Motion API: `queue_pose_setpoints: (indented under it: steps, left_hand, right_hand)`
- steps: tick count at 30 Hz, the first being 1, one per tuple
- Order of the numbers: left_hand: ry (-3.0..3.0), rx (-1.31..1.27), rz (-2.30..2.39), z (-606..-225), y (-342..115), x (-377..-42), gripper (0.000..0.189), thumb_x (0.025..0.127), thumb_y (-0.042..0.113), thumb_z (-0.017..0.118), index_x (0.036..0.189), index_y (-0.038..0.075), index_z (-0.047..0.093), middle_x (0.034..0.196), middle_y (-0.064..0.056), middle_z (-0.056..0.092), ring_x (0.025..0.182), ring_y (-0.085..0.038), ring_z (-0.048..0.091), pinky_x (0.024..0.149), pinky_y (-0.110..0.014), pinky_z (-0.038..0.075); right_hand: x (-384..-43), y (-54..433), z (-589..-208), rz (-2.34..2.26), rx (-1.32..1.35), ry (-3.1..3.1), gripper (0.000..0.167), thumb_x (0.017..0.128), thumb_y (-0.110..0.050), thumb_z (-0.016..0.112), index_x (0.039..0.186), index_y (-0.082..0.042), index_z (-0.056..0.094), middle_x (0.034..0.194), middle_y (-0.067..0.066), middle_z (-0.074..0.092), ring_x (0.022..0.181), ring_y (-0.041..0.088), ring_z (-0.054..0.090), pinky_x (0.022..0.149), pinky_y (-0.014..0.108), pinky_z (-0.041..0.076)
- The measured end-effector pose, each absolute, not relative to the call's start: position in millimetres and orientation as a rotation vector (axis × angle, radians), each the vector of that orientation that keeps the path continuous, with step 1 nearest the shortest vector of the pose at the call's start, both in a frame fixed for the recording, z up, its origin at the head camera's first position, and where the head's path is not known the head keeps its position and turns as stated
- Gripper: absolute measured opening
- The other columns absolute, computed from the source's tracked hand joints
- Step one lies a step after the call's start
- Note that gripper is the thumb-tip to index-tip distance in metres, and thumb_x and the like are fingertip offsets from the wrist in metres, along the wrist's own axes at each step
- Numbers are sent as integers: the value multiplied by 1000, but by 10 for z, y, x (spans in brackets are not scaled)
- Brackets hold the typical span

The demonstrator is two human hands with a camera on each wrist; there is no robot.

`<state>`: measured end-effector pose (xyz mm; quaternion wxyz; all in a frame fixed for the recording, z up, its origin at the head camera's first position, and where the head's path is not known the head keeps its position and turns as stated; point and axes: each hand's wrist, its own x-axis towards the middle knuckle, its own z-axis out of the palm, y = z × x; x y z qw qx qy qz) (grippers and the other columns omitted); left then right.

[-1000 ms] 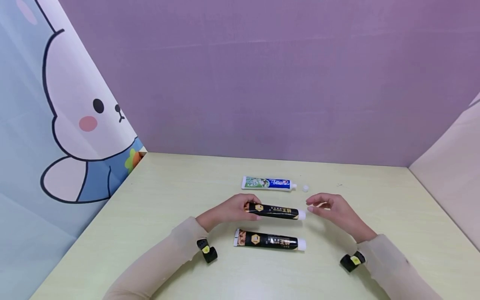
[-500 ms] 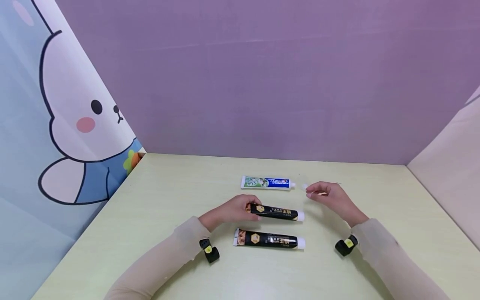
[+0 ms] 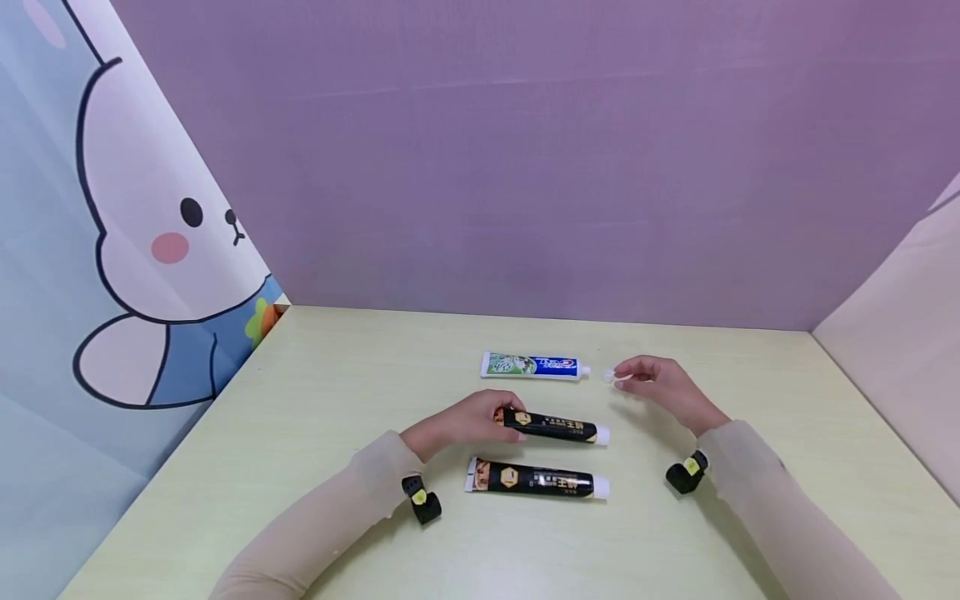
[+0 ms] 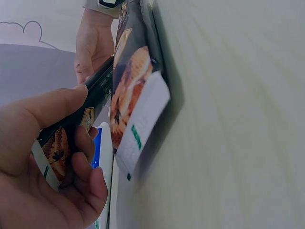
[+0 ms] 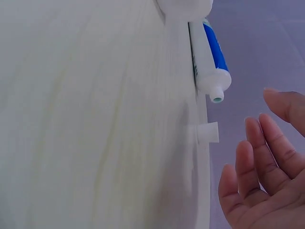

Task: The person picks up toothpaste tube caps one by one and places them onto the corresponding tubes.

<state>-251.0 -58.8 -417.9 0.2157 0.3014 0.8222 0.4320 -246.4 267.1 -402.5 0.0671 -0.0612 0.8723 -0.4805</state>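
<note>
My left hand (image 3: 471,419) grips a black toothpaste tube (image 3: 562,427) by its crimped end, between thumb and curled fingers. Its white cap points right. A second black toothpaste tube (image 3: 536,480) lies nearer on the table, its printed tail (image 4: 133,95) large in the left wrist view. Farther back lies a blue and green toothpaste tube (image 3: 531,366), whose bare nozzle (image 5: 217,97) faces right. Beside that nozzle a small white cap (image 5: 208,132) stands on the table. My right hand (image 3: 667,390) reaches toward this cap, fingers relaxed and parted, with nothing in its grasp.
The pale wooden table (image 3: 360,358) ends at a purple backdrop (image 3: 525,167). A rabbit-printed cloth (image 3: 150,275) hangs at left, a pale cloth (image 3: 907,333) at right. Both wrists wear small black cameras (image 3: 686,472).
My right hand has moved away from the held tube's cap, farther back to the loose white cap. My left hand keeps its grip, the tube's cap end slightly lower.
</note>
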Motion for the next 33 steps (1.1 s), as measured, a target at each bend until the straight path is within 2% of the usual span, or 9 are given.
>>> queue_pose_setpoints:
  steps: [8, 17, 25, 33]
  left_hand:
    - [2385, 881, 1042, -4163, -599, -2537, 31, 80, 25, 75, 105, 13, 62, 89, 4, 58, 75, -10, 50, 67, -25, 42]
    - [2438, 930, 898, -4129, -630, -2536, 32, 79, 25, 76, 106, 13, 62, 83, 6, 58, 60, -8, 45, 59, -24, 40]
    - [2493, 943, 835, -4120, -637, -2537, 31, 78, 23, 77, 105, 13, 64, 87, 8, 60, 67, -8, 47, 65, -24, 40]
    - [2504, 978, 786, -4125, -629, -2565, 31, 76, 21, 78, 105, 12, 68, 83, 8, 60, 70, -8, 48, 67, -24, 41]
  right_hand:
    - [-2556, 2715, -4071, -1466, -188, 2579, 39, 87, -18, 67, 119, 1, 56, 111, 16, 61, 91, 15, 56, 79, 28, 47]
    - [-2650, 2752, -4105, -1457, -149, 2575, 41, 87, -19, 68, 120, 1, 55, 116, 18, 59, 91, 14, 57, 79, 28, 46]
    - [-2687, 2738, -4125, -1406, -209, 2566, 44, 88, -23, 68, 121, 2, 54, 120, 17, 57, 101, 18, 55, 86, 31, 41]
    - [-2772, 2720, -4176, -1292, -216, 2560, 43, 87, -18, 69, 122, 2, 55, 113, 13, 62, 98, 15, 56, 86, 29, 44]
